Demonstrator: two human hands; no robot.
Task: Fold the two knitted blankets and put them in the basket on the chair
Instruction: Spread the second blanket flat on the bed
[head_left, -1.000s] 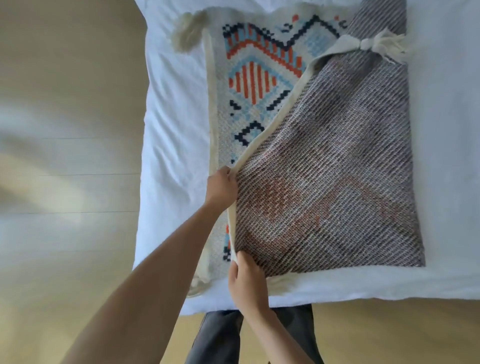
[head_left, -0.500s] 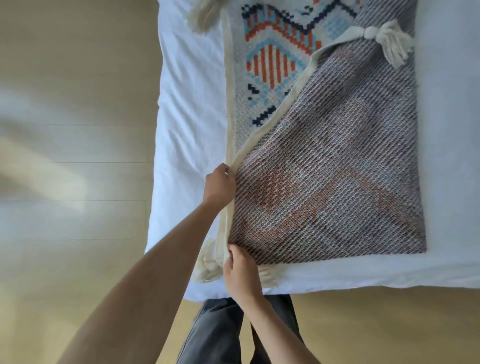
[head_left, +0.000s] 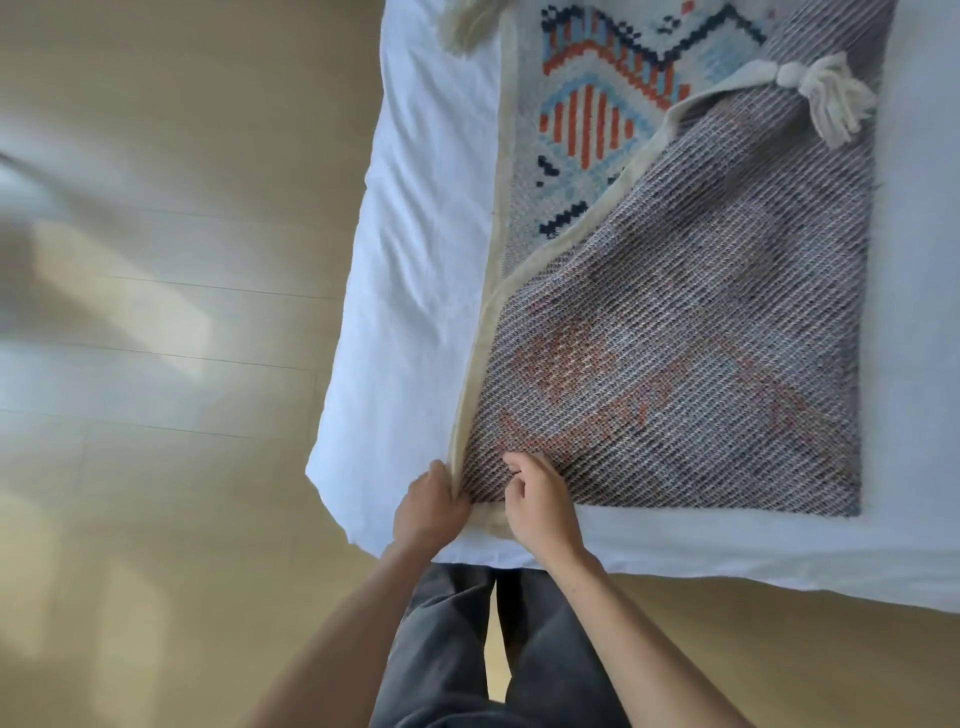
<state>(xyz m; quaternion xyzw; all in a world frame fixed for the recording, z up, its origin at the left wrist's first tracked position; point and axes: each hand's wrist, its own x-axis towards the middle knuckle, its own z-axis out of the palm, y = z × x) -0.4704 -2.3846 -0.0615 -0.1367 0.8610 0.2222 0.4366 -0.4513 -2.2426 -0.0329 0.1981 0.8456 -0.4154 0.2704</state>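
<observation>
Knitted blanket (head_left: 675, 364): left hand (head_left: 431, 506) grips its cream edge, right hand (head_left: 543, 501) pinches alongside.

Far end of knitted blanket (head_left: 675, 338) past top edge (one tassel (head_left: 465, 26) too), left hand (head_left: 428, 512) fingertips under it.

A white-sheeted bed (head_left: 415, 270) fills twelve to three o'clock. Pale plank floor (head_left: 171, 519) spreads from nine round to five, with soft light patches (head_left: 130, 301) at nine.
</observation>
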